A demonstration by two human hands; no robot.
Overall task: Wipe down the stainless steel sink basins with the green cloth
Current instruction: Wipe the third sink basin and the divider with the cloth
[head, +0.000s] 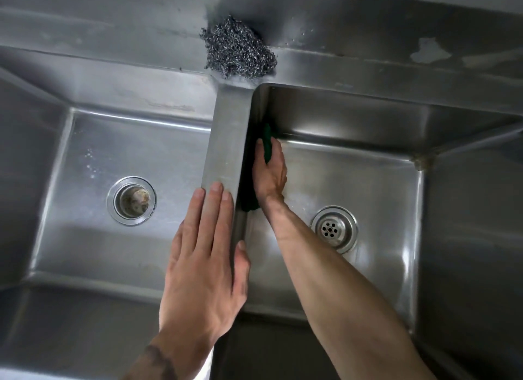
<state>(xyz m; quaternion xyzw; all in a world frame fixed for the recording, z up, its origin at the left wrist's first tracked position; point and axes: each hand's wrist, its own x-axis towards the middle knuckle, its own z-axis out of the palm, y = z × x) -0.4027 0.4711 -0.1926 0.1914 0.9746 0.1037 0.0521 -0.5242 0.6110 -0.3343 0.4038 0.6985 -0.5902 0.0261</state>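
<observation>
Cloth (267, 142) looks soft and limp: keep right hand (268, 173) pressing it flat on right basin's (368, 181) left wall. Left hand (206, 252) open, empty, flat on divider (226, 142).

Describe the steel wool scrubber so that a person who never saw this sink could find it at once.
Start from the divider that separates the left basin from the right basin and follow it to its far end. There, on the back ledge, sits the steel wool scrubber. It is a rough, tangled grey ball of wire, the only loose thing on the smooth metal.
</observation>
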